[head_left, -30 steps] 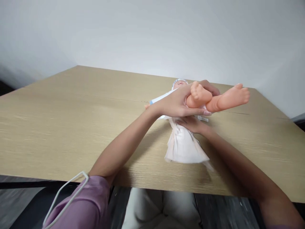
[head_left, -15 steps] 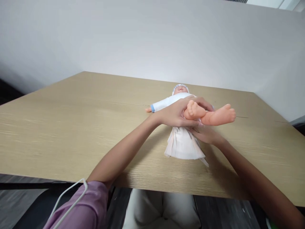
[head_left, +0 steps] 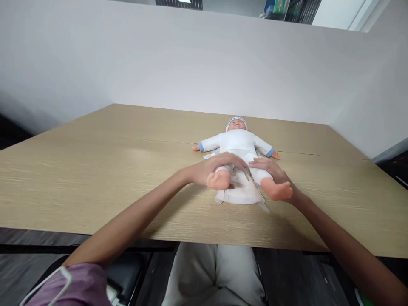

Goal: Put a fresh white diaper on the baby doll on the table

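Observation:
A baby doll (head_left: 238, 139) in a white long-sleeved suit with blue cuffs and a lettered headband lies on its back, feet toward me. Beneath its bottom a white diaper (head_left: 240, 195) is spread, its front end reaching toward me. My left hand (head_left: 213, 165) is wrapped round the doll's leg at the left, partly hidden by the foot. Round the outside of the other leg curls my right hand (head_left: 276, 171), its fingertips on the inner thigh. The doll's legs are parted and bent slightly up off the table.
The wooden table (head_left: 95, 170) extends far to both sides, with a seam running across it behind my hands. A pale partition (head_left: 191, 63) stands at its far edge. My lap (head_left: 216, 272) is just under the near edge, and a white cord (head_left: 65, 274) hangs by my left sleeve.
The doll's legs, held together up and to the right before, are now lowered and apart. My right hand has come out from under the doll onto its leg. My view has tipped up slightly.

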Tool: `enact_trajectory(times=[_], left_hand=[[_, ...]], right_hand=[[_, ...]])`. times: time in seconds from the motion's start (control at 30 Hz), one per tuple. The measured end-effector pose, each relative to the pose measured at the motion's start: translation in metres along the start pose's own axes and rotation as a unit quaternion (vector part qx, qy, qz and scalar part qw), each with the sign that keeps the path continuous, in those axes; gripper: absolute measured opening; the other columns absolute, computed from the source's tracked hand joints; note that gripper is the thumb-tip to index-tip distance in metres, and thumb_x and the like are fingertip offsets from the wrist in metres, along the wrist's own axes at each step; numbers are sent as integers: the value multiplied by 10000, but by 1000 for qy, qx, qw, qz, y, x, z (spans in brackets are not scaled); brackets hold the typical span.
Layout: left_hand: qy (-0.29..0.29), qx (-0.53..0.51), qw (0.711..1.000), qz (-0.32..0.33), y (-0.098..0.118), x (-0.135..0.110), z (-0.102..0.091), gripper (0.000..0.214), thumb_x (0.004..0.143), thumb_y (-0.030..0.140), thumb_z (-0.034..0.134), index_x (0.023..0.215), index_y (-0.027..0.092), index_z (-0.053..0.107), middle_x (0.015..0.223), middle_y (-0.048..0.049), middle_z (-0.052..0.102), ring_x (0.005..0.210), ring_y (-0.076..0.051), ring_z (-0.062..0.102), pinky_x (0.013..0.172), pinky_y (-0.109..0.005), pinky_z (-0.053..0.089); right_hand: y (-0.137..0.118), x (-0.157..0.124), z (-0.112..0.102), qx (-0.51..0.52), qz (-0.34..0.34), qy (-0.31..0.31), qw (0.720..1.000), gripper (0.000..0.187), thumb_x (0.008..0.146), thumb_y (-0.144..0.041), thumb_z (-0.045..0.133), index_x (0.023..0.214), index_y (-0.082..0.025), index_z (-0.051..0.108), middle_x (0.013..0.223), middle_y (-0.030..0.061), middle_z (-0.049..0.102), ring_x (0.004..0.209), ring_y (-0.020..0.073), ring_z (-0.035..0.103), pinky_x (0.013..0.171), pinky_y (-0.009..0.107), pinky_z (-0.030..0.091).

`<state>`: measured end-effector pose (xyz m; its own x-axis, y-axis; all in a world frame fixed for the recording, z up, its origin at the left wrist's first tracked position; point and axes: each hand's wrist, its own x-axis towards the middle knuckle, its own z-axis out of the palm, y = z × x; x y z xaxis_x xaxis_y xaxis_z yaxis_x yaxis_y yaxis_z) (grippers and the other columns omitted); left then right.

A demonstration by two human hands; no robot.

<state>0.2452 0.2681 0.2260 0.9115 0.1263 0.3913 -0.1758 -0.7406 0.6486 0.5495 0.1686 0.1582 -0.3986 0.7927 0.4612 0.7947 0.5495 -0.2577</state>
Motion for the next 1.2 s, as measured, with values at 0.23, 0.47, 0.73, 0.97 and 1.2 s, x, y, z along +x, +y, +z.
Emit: enact_trajectory(times=[0.23, 0.47, 0.73, 0.97, 1.2], left_hand=[[-34, 106, 994, -21, -35, -59, 15, 498, 912, 204, 769, 1399, 226, 667, 1532, -163, 650, 1551, -358, 491, 1274, -586, 418], [-32, 134, 990, -5, -42, -63, 23, 451, 890, 185, 795, 1325, 209, 678, 1530, -186, 647, 1556, -367, 487, 1271, -598, 425], [-68, 146, 986, -40, -30, -63, 23, 627, 886, -45, 613, 1455, 217, 641, 1597, -159, 599, 1613, -317, 412, 1279, -532, 429], [-76, 176, 976, -98, -12, -45, 23, 440, 1026, 54, 457, 1345, 231, 704, 1472, -93, 696, 1510, -283, 524, 1240, -470, 404], [-41, 306, 935, -174, 2, -33, 54, 740, 781, 719, 837, 1247, 175, 651, 1296, -154, 677, 1224, -410, 561, 1046, -523, 462]], right_hand=[[10, -28, 5, -2, -107, -25, 994, 386, 1099, -174, 430, 1290, -269, 751, 1468, 97, 694, 1484, 280, 565, 1181, 535, 518], [14, -32, 12, -28, -114, -45, 992, 420, 1075, -97, 461, 1312, -285, 752, 1516, 95, 668, 1518, 277, 531, 1200, 548, 509], [19, -37, 16, -8, -94, -38, 995, 465, 1074, -89, 412, 1319, -288, 753, 1498, 68, 693, 1500, 246, 561, 1200, 524, 523], [0, -19, -3, 51, -60, -28, 996, 470, 1034, -103, 410, 1240, -283, 792, 1343, 57, 777, 1358, 248, 679, 1136, 500, 587], [-60, -28, 3, -85, -15, -84, 993, 751, 962, -624, 705, 1564, -195, 571, 1582, 199, 594, 1531, 429, 484, 1210, 658, 467]])
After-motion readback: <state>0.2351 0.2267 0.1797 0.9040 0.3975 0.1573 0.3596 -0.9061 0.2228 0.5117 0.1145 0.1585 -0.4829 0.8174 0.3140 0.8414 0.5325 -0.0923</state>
